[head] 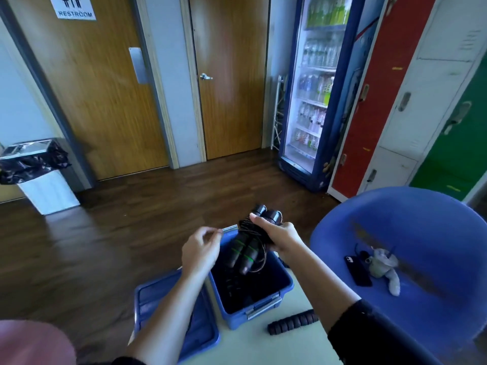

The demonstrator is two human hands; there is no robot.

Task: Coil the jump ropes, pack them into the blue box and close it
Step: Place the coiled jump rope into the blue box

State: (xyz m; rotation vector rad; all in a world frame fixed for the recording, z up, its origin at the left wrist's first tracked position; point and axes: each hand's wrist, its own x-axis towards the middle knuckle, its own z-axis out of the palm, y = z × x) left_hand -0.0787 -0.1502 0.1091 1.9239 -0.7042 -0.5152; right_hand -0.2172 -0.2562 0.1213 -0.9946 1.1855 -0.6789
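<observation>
My right hand [280, 234] grips a jump rope [246, 248] by its two black handles with green rings, held together above the open blue box [284, 284]. Thin dark cord is wound around the handles, and a loop of it hangs below. My left hand [201, 247] pinches the cord's thin end just left of the handles. Dark rope shapes lie inside the box. The blue lid [150, 293] lies flat to the left of the box. Another black ribbed handle [292, 321] lies on the pale table in front of the box.
A blue chair [427, 222] at the right holds a black phone [358, 270] and a grey soft toy [383, 267]. Beyond are wooden floor, doors, a lined bin [37, 164], a drinks fridge [316, 83] and lockers. A pink object [31, 343] fills the lower left corner.
</observation>
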